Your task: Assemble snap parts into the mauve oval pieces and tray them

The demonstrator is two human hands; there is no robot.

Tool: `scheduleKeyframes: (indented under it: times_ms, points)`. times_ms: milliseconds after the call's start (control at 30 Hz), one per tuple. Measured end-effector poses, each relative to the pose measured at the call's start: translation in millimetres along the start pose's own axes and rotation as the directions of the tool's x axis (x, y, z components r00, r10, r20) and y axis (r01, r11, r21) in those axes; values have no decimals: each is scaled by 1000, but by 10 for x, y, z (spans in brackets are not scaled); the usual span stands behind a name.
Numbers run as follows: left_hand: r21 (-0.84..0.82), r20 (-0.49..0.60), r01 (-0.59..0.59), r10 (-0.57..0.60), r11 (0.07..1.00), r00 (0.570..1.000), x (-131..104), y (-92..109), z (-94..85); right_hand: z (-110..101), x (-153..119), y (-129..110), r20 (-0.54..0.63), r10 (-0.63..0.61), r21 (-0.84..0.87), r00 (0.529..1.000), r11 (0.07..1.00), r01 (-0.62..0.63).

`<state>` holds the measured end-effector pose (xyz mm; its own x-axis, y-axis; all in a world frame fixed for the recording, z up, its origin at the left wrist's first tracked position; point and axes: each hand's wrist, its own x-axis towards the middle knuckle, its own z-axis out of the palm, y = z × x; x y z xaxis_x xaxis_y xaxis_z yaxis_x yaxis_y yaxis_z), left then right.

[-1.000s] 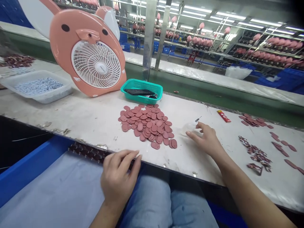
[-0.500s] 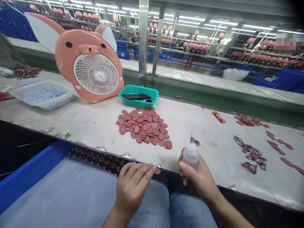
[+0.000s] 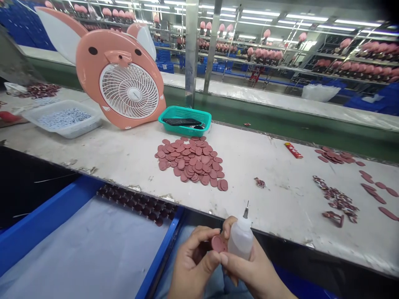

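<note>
Pale worktop [image 3: 124,153]; bottle [image 3: 241,240] and disc [image 3: 217,243] in hands [image 3: 191,268] [image 3: 255,270]; fan lettering [image 3: 136,95] illegible

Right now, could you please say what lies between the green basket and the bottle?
The head view shows the disc pile, then a strip of white tabletop.
</note>
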<state>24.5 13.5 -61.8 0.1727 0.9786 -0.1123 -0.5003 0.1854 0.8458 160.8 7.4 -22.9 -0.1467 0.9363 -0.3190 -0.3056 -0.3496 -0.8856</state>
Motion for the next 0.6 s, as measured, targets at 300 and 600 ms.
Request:
scheduleKeyframes:
  times_ms: [300, 600]
  points:
    - [-262, -203, 221, -278, 939, 939, -42, 93, 84, -267, -171, -35, -135, -42, -298, 990, 955, 0]
    - [-295, -370, 200, -305, 934, 877, -96, 377, 139, -402, -369, -255, -381, -304, -279, 873, 938, 205]
